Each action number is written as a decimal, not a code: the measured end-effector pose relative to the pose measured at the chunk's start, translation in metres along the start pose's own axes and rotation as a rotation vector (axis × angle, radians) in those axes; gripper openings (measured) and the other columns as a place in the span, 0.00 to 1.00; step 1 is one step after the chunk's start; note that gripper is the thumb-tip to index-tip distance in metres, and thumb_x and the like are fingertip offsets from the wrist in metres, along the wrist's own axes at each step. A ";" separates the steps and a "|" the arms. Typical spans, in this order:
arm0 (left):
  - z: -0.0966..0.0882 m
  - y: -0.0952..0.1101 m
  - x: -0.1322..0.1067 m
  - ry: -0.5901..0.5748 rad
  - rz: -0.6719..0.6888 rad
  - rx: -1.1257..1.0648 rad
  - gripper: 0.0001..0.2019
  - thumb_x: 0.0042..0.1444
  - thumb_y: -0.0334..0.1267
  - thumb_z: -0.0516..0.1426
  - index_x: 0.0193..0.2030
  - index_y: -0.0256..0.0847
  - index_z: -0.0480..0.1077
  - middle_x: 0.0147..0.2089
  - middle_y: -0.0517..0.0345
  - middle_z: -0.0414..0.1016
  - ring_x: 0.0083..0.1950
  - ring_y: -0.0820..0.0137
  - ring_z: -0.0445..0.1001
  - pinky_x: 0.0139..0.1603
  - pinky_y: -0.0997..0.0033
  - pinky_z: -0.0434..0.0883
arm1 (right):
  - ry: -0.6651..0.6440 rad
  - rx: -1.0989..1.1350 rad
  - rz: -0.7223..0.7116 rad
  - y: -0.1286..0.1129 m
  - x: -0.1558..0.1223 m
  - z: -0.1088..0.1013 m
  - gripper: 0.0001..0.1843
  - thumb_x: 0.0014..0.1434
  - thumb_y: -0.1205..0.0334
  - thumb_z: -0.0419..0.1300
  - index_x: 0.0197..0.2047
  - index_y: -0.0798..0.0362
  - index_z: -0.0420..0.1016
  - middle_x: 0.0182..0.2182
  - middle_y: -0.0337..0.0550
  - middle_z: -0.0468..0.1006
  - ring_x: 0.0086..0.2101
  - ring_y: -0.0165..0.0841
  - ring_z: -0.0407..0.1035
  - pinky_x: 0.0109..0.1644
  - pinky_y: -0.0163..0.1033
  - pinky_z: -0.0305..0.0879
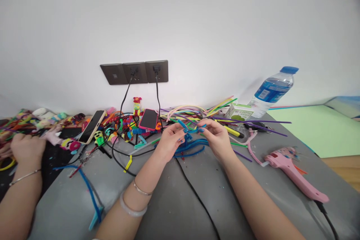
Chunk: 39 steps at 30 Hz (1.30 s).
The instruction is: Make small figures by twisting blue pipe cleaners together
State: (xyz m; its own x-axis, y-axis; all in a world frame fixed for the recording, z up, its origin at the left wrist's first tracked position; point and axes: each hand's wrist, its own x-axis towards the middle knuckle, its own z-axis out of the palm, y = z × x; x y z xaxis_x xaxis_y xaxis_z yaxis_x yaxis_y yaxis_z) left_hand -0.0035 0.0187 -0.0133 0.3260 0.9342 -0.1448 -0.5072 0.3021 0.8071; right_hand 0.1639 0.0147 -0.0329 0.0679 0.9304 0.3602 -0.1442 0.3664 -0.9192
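My left hand [171, 141] and my right hand [215, 135] meet over the grey table [174, 202], just in front of a tangle of coloured pipe cleaners [194, 114]. Both pinch a blue pipe cleaner [189, 127] between fingertips, the left holding its raised end, the right gripping it a little further right. More blue pipe cleaners [191, 148] lie bent on the table directly beneath my hands. My left wrist wears two bracelets.
A pink glue gun [292, 170] lies at the right, its cable running off the front. A water bottle [271, 92] and small green box [239, 112] stand behind. Two phones [148, 119] charge from wall sockets [135, 72]. Another person's hand [26, 150] works at the left among small craft figures.
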 end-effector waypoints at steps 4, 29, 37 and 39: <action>0.000 -0.001 -0.002 -0.075 -0.023 0.155 0.19 0.36 0.43 0.72 0.31 0.36 0.74 0.22 0.66 0.64 0.22 0.81 0.58 0.25 0.75 0.55 | 0.011 0.006 0.001 0.002 0.001 -0.005 0.09 0.50 0.53 0.70 0.34 0.46 0.82 0.34 0.41 0.79 0.34 0.34 0.71 0.37 0.38 0.70; -0.006 0.002 -0.005 -0.177 -0.132 0.423 0.18 0.37 0.45 0.70 0.31 0.35 0.74 0.25 0.63 0.68 0.24 0.80 0.61 0.27 0.76 0.58 | -0.221 0.283 0.351 -0.012 0.003 -0.003 0.11 0.50 0.56 0.72 0.33 0.49 0.76 0.34 0.41 0.78 0.34 0.32 0.71 0.38 0.37 0.67; -0.006 0.002 0.000 0.023 -0.064 0.170 0.18 0.39 0.44 0.69 0.33 0.39 0.71 0.24 0.66 0.63 0.27 0.79 0.63 0.25 0.79 0.59 | -0.136 0.361 0.348 -0.010 0.003 -0.001 0.13 0.49 0.59 0.72 0.34 0.48 0.73 0.34 0.37 0.76 0.32 0.29 0.70 0.38 0.35 0.67; -0.005 0.001 -0.001 0.034 -0.038 0.203 0.17 0.41 0.44 0.69 0.33 0.38 0.71 0.24 0.65 0.63 0.26 0.79 0.62 0.25 0.79 0.59 | -0.174 0.319 0.317 -0.008 0.002 0.003 0.13 0.50 0.58 0.71 0.36 0.48 0.73 0.33 0.38 0.75 0.33 0.30 0.69 0.38 0.36 0.66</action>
State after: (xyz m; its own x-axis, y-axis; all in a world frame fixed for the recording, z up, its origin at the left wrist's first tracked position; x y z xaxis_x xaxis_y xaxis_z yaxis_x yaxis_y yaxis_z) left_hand -0.0082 0.0194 -0.0153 0.3129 0.9298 -0.1937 -0.3232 0.2960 0.8989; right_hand 0.1619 0.0131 -0.0240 -0.1905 0.9747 0.1168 -0.4287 0.0244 -0.9031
